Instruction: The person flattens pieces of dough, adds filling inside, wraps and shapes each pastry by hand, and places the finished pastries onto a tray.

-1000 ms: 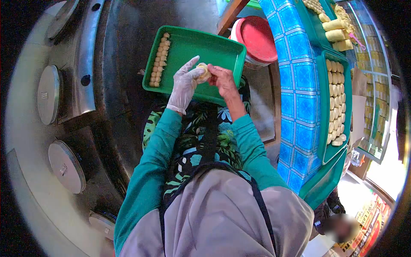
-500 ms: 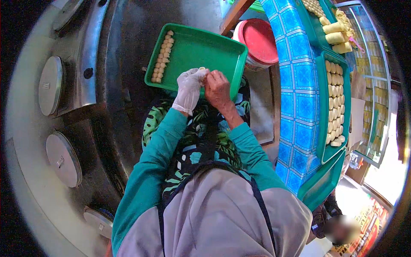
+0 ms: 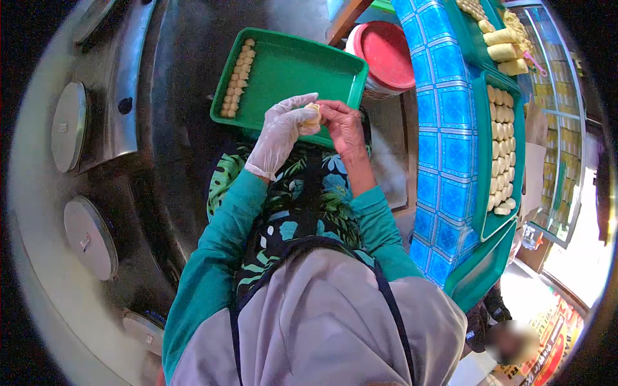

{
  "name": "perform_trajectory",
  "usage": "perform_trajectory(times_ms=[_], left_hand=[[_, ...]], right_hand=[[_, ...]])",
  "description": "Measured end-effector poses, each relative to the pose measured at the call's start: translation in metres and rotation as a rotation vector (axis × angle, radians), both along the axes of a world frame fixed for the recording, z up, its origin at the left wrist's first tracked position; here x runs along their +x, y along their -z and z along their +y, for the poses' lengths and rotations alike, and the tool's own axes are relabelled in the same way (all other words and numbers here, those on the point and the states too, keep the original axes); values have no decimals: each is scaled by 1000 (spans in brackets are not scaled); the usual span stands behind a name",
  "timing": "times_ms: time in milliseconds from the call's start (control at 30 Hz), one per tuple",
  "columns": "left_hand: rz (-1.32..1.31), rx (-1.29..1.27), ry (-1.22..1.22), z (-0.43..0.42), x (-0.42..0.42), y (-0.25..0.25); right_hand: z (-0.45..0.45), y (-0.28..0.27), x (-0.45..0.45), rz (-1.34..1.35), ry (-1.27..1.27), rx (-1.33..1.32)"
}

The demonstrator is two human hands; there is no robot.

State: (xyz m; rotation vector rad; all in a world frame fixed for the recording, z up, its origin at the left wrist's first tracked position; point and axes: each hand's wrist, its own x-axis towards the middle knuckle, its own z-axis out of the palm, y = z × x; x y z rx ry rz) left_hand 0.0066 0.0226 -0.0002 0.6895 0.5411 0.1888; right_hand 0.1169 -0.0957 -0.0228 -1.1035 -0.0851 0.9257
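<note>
1. We see the gloved left hand (image 3: 278, 136) with fingers curled around a small pale dough piece (image 3: 312, 122).
2. Bare right hand (image 3: 348, 134): we note thumb and fingers narrowed, pinching the piece's right edge.
3. We place the piece over the near side of a green tray (image 3: 302, 67).
4. Along the tray's left side we find small pale balls (image 3: 237, 80), packed close, running near to far.
5. Right, we record a blue-checked tablecloth (image 3: 441, 151).

reaching forward with both arms (image 3: 383, 235), bent at the elbows and angled inward. gripping with gloved left hand (image 3: 280, 133), with fingers (image 3: 308, 114) curled; pinching with bare right hand (image 3: 346, 127), turned back upward, just beside the left.
</note>
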Motion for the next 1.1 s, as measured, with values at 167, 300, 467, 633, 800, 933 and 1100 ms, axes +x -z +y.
perform_trajectory(times_ms=[167, 300, 467, 633, 800, 933, 1100], left_hand=[[84, 188, 275, 20, -3, -16], [55, 274, 397, 24, -5, -24], [13, -27, 291, 19, -7, -12], [-54, -84, 268, 14, -3, 13], [-13, -83, 213, 12, -1, 21], [-47, -218, 141, 6, 4, 25], [-74, -187, 49, -2, 9, 17]], right_hand=[[-7, -6, 11, -68, -223, -58], [-11, -16, 5, -15, -252, -85], [-15, -15, -3, -556, -165, -109], [-12, -15, -16, -392, -76, 15], [-14, -24, -22, -1206, -73, -268], [-14, -17, -26, -1207, -41, -202], [-10, -6, -41, -740, 59, -158]])
